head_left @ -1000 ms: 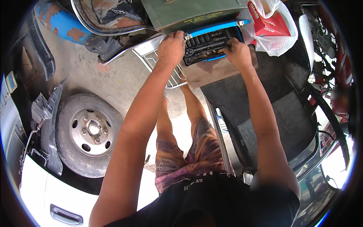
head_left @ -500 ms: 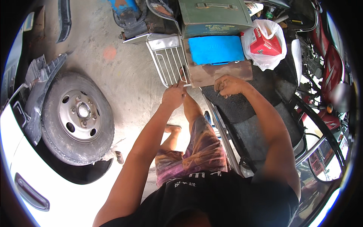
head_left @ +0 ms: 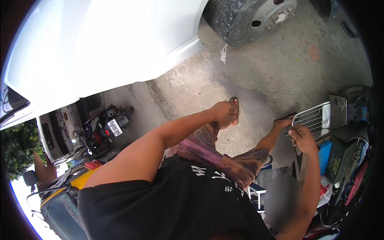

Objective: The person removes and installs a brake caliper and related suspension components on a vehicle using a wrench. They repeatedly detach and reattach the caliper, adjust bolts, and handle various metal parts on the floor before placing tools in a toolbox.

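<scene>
My left hand (head_left: 225, 113) hangs out in front of me above the concrete floor, its fingers curled in. Whatever they may hold is hidden from view; behind the hand my sandalled foot shows. Off to the right, my right hand (head_left: 304, 140) is closed in a pinch with the thumb against the fingers. A small thin dark thing seems to stick out of the pinch, too small to name. Just beyond that hand is a silver metal rack (head_left: 311, 119) with parallel bars; I cannot tell whether they touch.
A white vehicle (head_left: 120, 44) fills the upper left, with a dusty wheel (head_left: 244, 20) at the top. A parked motorcycle (head_left: 110, 126) stands at the left. Near my right forearm are a blue case (head_left: 324, 154), a green metal box (head_left: 339, 162) and a white plastic bag (head_left: 326, 196).
My view has swung left, so the rack and boxes now lie far right. My left hand has come away from the rack and its fingers are curled. My right hand remains pinched.
</scene>
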Demonstrator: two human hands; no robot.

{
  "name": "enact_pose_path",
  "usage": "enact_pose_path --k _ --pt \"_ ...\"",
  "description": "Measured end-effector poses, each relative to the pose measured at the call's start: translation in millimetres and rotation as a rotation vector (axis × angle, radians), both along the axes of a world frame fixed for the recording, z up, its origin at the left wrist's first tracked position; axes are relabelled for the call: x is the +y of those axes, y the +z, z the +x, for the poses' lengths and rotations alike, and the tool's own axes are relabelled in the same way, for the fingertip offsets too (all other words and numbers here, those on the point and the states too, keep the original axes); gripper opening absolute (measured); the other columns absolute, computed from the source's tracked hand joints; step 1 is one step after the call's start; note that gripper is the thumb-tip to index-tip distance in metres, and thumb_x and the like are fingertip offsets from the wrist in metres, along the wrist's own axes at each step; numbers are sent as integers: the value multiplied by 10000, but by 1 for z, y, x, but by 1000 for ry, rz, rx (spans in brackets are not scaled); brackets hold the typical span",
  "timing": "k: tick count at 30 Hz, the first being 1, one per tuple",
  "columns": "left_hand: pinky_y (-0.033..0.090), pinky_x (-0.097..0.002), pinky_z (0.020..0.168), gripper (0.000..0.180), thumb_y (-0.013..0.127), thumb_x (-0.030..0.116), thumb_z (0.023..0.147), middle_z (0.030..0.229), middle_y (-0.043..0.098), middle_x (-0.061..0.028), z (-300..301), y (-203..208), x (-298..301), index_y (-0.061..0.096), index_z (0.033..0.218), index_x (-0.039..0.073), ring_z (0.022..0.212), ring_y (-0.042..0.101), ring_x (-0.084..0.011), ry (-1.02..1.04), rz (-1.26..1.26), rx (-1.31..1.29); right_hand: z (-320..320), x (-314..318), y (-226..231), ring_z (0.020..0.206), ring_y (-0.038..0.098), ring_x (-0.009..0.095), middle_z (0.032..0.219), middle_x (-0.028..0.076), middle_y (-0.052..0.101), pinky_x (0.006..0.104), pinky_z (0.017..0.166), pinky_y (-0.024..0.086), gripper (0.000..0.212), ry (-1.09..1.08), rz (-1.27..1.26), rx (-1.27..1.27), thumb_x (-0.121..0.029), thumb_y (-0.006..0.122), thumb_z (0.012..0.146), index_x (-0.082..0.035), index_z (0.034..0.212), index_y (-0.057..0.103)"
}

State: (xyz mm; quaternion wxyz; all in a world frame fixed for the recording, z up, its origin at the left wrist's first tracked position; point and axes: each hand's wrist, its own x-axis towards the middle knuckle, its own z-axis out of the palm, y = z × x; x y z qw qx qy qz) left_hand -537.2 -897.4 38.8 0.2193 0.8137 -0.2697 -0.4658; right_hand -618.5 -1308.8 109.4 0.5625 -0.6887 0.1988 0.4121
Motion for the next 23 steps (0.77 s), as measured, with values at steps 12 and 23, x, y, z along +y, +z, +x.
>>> enact_pose_path --k 12,23 --pt "492 -281 764 336 753 142 888 902 592 -30 -58 174 173 674 1194 27 817 563 -101 1212 -461 100 52 415 48 553 533 133 685 32 566 275 469 417 357 -273 702 226 -402 553 1022 -65 908 588" --pt "483 -294 869 299 676 267 965 1037 589 -34 -181 153 343 603 1173 65 971 571 -142 1374 -671 33 -33 582 68 464 526 165 642 63 584 291 419 424 463 97 518 49 -450 561 999 1 913 622"
